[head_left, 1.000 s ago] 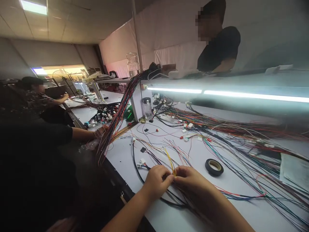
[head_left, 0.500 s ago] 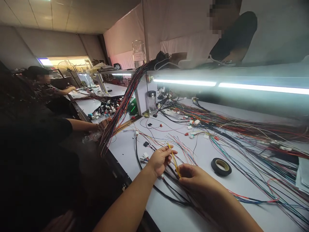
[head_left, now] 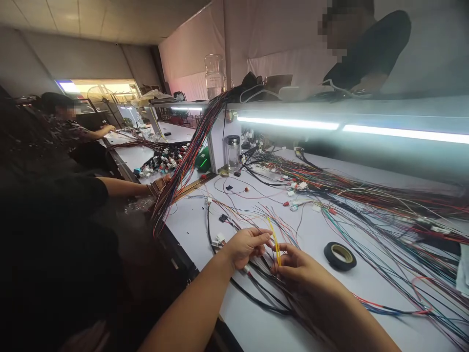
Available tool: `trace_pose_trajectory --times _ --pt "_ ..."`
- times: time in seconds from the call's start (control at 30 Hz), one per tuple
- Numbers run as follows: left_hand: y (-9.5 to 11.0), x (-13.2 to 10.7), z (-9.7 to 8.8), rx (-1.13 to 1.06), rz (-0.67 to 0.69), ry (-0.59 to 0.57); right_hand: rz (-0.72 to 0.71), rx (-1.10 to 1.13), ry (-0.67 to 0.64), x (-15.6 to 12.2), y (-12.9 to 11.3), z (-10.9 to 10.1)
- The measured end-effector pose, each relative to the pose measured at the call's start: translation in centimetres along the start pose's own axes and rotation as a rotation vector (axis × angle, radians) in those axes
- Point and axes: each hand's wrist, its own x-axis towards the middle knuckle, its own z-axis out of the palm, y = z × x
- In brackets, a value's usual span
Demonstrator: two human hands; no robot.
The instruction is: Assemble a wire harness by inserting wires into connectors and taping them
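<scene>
A few thin yellow wires (head_left: 274,234) stand slanted between my two hands above the white table. My right hand (head_left: 298,264) pinches their lower part between thumb and fingers. Closed at the thumb and forefinger, my left hand (head_left: 247,247) meets the same wires higher up; its lower fingers are curled and partly hidden. Below the hands run black-sleeved cables (head_left: 266,305) and a small white connector (head_left: 246,269). Loose coloured wire ends (head_left: 280,220) fan out just behind the fingers. A black connector (head_left: 223,218) and white connectors (head_left: 219,239) lie left of my left hand.
A roll of black tape (head_left: 340,256) lies right of my right hand. Long wire bundles (head_left: 366,193) cover the table's back and right. A glass jar (head_left: 233,154) stands by the divider. At left, a co-worker's arm (head_left: 122,188) reaches to a hanging wire bundle (head_left: 198,146).
My right hand has moved slightly up and right with the yellow wires. My left fingertips have shifted right and lower along them. The view has turned slightly.
</scene>
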Motion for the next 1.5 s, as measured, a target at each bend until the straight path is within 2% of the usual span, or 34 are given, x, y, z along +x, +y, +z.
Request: trace_pose_trajectory --times 0.2,0.33,0.4,0.53,0.6,0.7,0.83,1.0,1.13,1.23,1.37,1.5 --pt "-0.6 0.5 0.0 -0.051 0.051 0.106 -0.033 -0.116 -0.008 0.3 0.5 -0.1" --pt "-0.8 0.9 -0.4 -0.079 0.078 0.2 -0.041 -0.309 0.038 0.2 0.1 0.4" --pt "-0.7 0.8 -0.5 -0.109 0.08 0.193 -0.043 -0.429 0.085 0.2 -0.2 0.6" --pt "0.2 0.1 -0.1 -0.272 0.133 0.062 -0.003 -0.564 0.119 0.2 -0.6 0.9" --pt "0.6 -0.2 0.1 -0.327 0.191 0.031 0.0 -0.622 0.129 0.0 -0.9 1.0" --pt "0.8 -0.3 0.4 -0.288 0.264 0.078 0.004 -0.829 0.179 -0.5 -1.7 1.6" --pt "0.5 0.0 0.4 -0.194 0.31 0.133 0.084 -1.151 0.286 -1.2 -2.6 3.1" --pt "0.2 0.2 0.4 -0.189 0.336 0.173 0.106 -1.357 0.368 -1.1 -2.3 4.6" --pt "0.3 0.1 0.8 -0.186 0.356 0.221 0.108 -1.372 0.357 -0.9 -2.2 4.5" --pt "0.4 0.1 0.9 -0.203 0.344 0.218 0.093 -1.226 0.317 -0.9 -2.1 3.6" --pt "0.5 0.3 0.3 -0.256 0.335 0.184 0.076 -1.034 0.241 -0.7 -1.7 1.9" --pt "1.0 0.4 -0.6 -0.332 0.306 0.223 0.056 -0.997 0.2 -0.8 -1.5 1.2"
